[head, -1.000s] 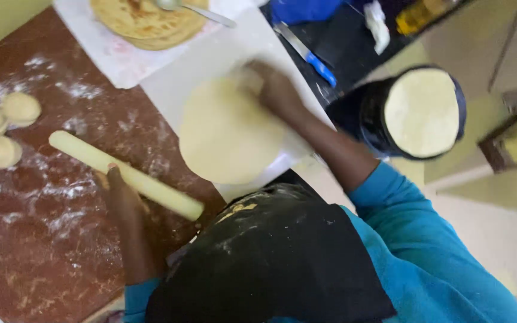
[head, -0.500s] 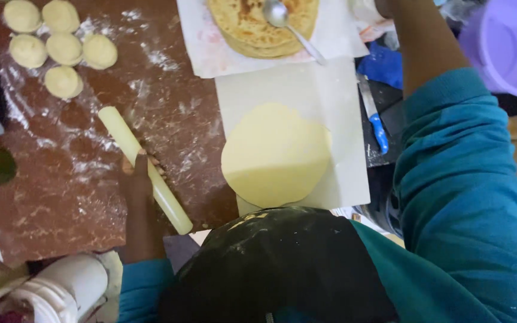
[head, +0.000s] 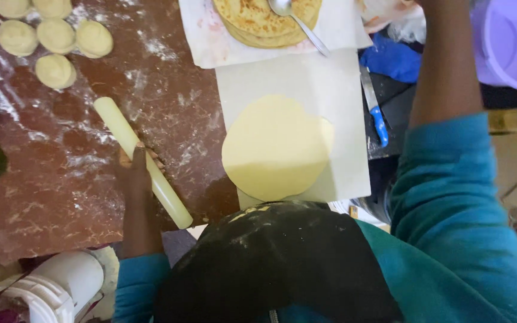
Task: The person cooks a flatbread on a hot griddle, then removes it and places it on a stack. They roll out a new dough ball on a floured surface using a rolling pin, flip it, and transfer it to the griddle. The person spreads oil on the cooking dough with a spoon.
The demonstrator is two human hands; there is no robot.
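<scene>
- The rolling pin (head: 142, 160), pale and slim, is lying on the floured brown worktop (head: 61, 179) near its front edge, its long axis running diagonally from the far left toward the near right, the near end pointing at the person's body.
- The left hand (head: 137, 170) is resting over the pin's middle, fingers lying across it; whether they are curling under it I cannot tell.
- Just beside it to the right, a rolled dough round (head: 276, 146) is lying flat on white paper (head: 330, 84), so one piece is looking finished.
- Cooked flatbreads (head: 258, 21) with a spoon (head: 297, 21) on top are stacking up at the far edge.
- Dough balls (head: 55, 45) are waiting unrolled at the far left corner.
- The right arm (head: 444, 72) is stretching toward the far right; its hand is lying past the frame's edge, so its grip is not showing.
</scene>
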